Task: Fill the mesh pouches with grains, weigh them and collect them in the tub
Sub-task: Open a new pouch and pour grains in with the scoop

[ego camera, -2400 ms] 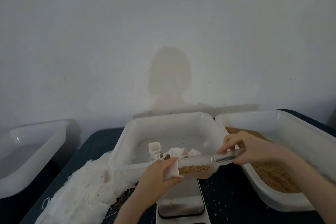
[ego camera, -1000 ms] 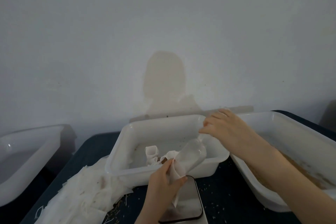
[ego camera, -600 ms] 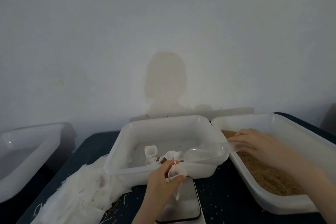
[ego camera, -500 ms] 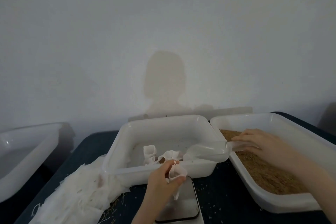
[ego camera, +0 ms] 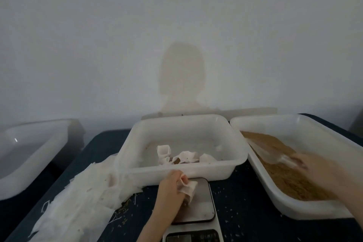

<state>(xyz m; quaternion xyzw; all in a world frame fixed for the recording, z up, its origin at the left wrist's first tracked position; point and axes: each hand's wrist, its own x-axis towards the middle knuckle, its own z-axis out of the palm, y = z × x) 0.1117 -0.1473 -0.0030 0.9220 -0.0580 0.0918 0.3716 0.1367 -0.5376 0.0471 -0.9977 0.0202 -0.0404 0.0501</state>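
Note:
My left hand (ego camera: 171, 186) pinches a white mesh pouch (ego camera: 189, 188) by its top and holds it down on the plate of the kitchen scale (ego camera: 200, 208). My right hand (ego camera: 312, 165), blurred by motion, holds the handle of a clear plastic scoop (ego camera: 269, 153) that lies on the brown grains (ego camera: 290, 179) in the right tub (ego camera: 294, 208). The middle tub (ego camera: 176, 173), behind the scale, holds several filled pouches (ego camera: 182, 156).
A heap of flat white pouches (ego camera: 78, 196) lies on the dark table left of the scale. Another white tub (ego camera: 29, 153) stands at the far left. Loose grains are scattered on the dark table (ego camera: 235, 192) around the scale. A plain wall rises behind.
My right hand tipped the scoop into the pouch, then carried the scoop right, into the grain tub. My left hand lowered the pouch onto the scale.

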